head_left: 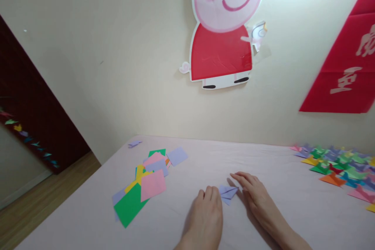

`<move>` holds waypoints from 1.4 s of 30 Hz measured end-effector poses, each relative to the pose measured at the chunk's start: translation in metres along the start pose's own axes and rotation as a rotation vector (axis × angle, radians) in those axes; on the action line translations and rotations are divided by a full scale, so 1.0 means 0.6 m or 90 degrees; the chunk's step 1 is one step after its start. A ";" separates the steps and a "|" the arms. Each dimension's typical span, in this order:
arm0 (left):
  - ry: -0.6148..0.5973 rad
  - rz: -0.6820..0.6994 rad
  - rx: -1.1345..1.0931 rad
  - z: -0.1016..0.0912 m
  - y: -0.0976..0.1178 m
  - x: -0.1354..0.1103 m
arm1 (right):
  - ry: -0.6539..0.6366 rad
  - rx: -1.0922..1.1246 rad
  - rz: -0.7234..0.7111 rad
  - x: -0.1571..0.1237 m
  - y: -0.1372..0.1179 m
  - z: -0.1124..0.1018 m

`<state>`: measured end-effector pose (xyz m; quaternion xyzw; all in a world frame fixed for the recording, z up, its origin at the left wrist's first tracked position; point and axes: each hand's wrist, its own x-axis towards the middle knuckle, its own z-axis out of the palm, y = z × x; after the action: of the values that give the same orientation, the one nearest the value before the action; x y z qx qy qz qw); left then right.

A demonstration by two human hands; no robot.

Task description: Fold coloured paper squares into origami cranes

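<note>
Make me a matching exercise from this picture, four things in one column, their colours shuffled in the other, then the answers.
Things:
1. Folded paper between left hand and right hand
2. Cartoon pig cutout's dress
3. Frontmost loose sheet on the left
4. Grouped origami figures on the right

Colours:
A. Green
B. Mixed colours
C. Pale purple
D. Red

Pairs: 1-C, 2-D, 3-A, 4-B

A head-worn view faces forward and down over the person's left hand (207, 214) and right hand (259, 199), close at the bottom edge, then across a pale tabletop (88, 215) to the wall (134, 74) beyond.
</note>
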<state>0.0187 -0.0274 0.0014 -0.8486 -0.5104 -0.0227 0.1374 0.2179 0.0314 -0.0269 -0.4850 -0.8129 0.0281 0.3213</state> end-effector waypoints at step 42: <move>-0.114 0.040 -0.345 -0.075 -0.028 0.007 | -0.311 0.073 -0.074 -0.004 -0.079 -0.065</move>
<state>0.0105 -0.0281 0.0491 -0.8682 -0.4695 -0.0791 -0.1397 0.2036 -0.0060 0.0193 -0.3970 -0.8900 0.1723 0.1434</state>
